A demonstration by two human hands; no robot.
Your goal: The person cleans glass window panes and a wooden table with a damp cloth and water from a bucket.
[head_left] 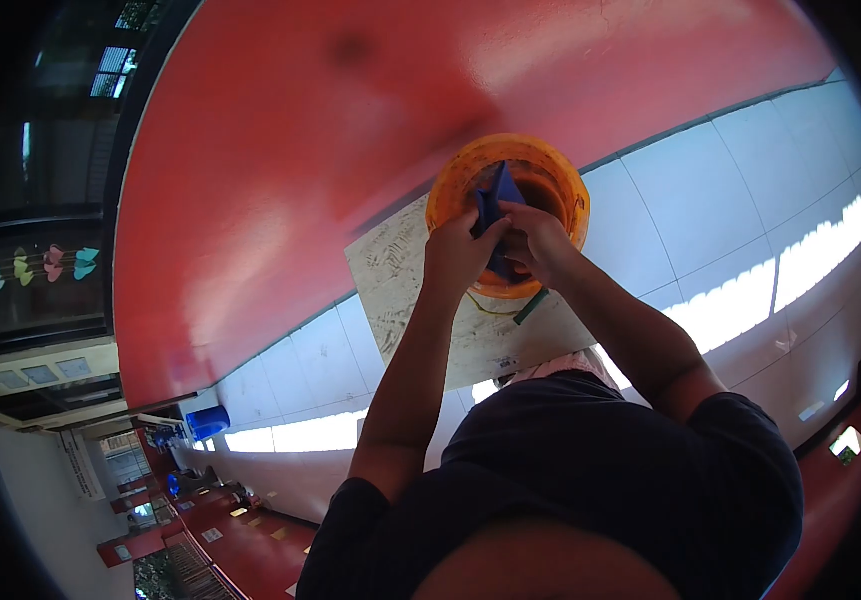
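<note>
Fingers (516, 209) of left hand (458, 250) and right hand (542, 240) (stretched forward) pinch blue material (504, 186) over orange bucket (577, 196).

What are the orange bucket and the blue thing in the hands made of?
The orange bucket looks like hard plastic, slightly shiny under dark smudges: its rim is stiff and round, and its colour is bright. The blue thing may be cloth with a dull finish, because it folds into a pointy peak, but it could be thin plastic.
</note>
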